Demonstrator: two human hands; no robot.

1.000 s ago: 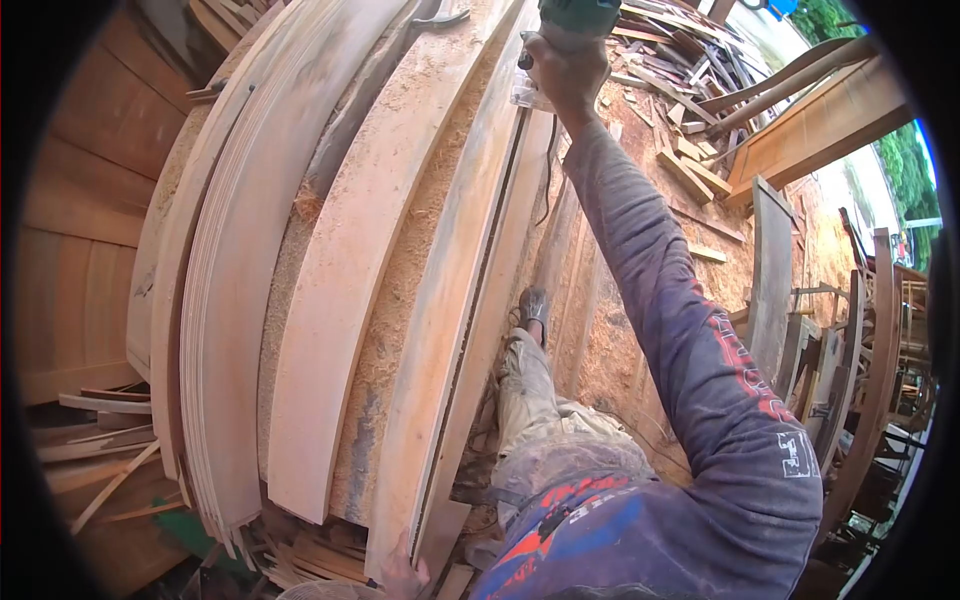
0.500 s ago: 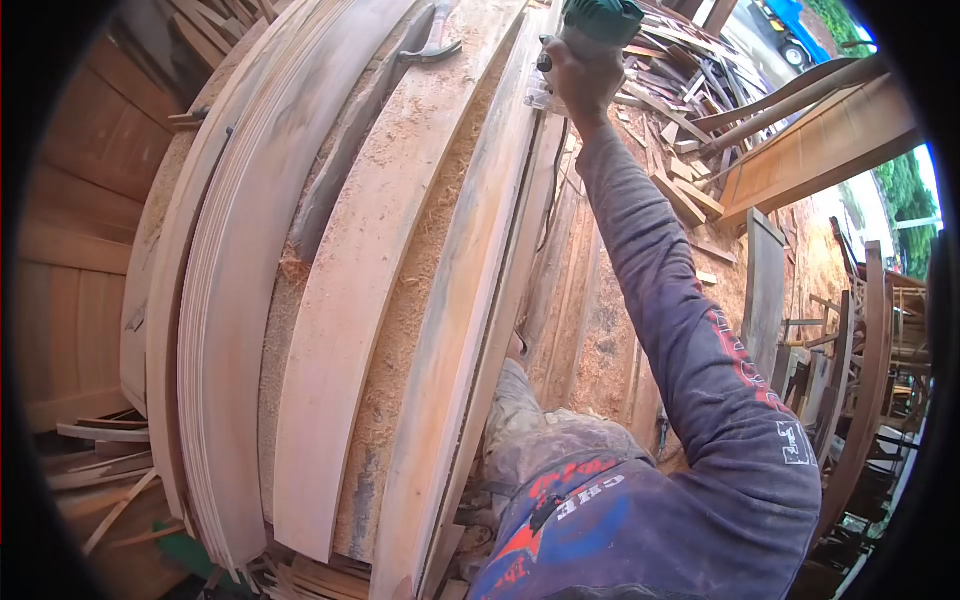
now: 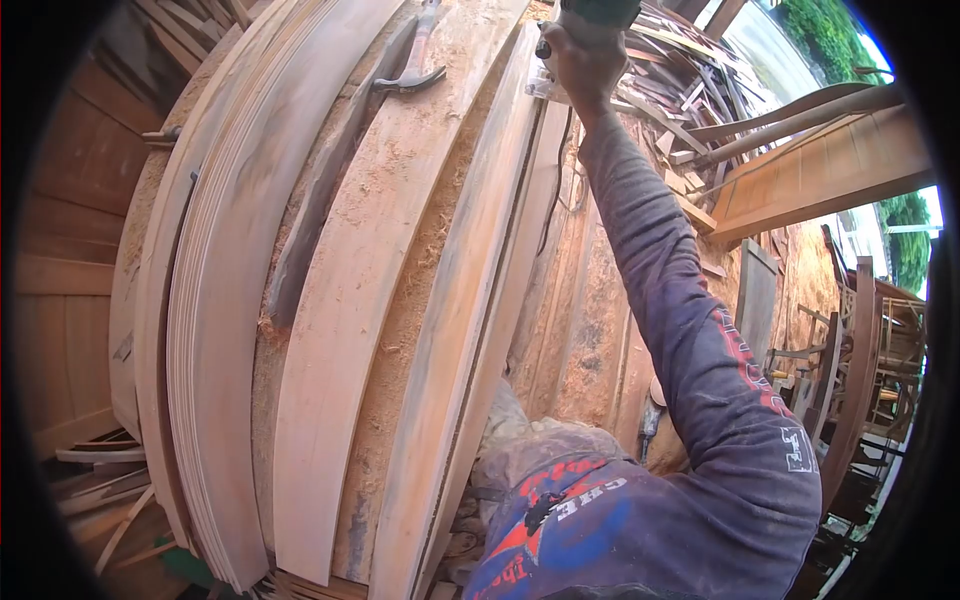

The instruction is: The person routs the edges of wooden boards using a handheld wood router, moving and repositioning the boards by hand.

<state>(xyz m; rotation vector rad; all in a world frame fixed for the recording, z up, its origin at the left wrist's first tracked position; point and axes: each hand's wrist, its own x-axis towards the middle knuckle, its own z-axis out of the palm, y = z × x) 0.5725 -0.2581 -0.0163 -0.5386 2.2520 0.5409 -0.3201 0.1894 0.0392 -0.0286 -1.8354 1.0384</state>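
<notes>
Left hand out of view; can't tell its grip. Narrow plank (image 3: pixel 430 370) runs away from body, dark gap along right side; needs to lie steady. Cord (image 3: pixel 553 190) beside it, best kept out of tool's path. Hammer (image 3: pixel 410 80) lies over edge of neighbouring board (image 3: pixel 340 290). Right hand (image 3: pixel 588 70) wrapped round green power tool (image 3: pixel 600 12), near plank's far end: firm wrist, level base, even pressure likely serve best. Offcuts (image 3: pixel 700 60) heaped right of tool.
</notes>
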